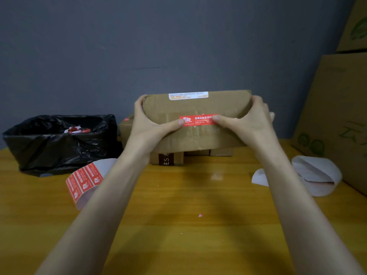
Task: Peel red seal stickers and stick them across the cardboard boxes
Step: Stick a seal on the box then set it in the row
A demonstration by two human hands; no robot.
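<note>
so, quick status from the remote seat: both hands are on the cardboard box (198, 137), which is held up in front of me over the far side of the bench (188, 195). the left hand (151, 126) has its fingers curled round the left end and the right hand (244, 124) is wrapped round the right end the same way, so both are gripping the box, not hanging loose. the red seal sticker (198, 120) is already lying across the middle of the near face, and the left thumb (179, 122) and right thumb (216, 117) sit on its two ends, looks to me like the pressing-down part. so i'd call this box basically done bar a final rub. what's left is harder to say: a small box (177, 158) peeks out just under the held one with others beside it, tops hidden, and i can't tell if the held one rests on them. another box (126, 133) to the left shows a bit of red up top, maybe a seal. the sticker strip (85, 179) near my left forearm has a few red ones on it, so supply's fine. spent backing paper (317, 175) is curled up on the right, and the black bin bag (59, 139) holds some red and white scraps.
</note>
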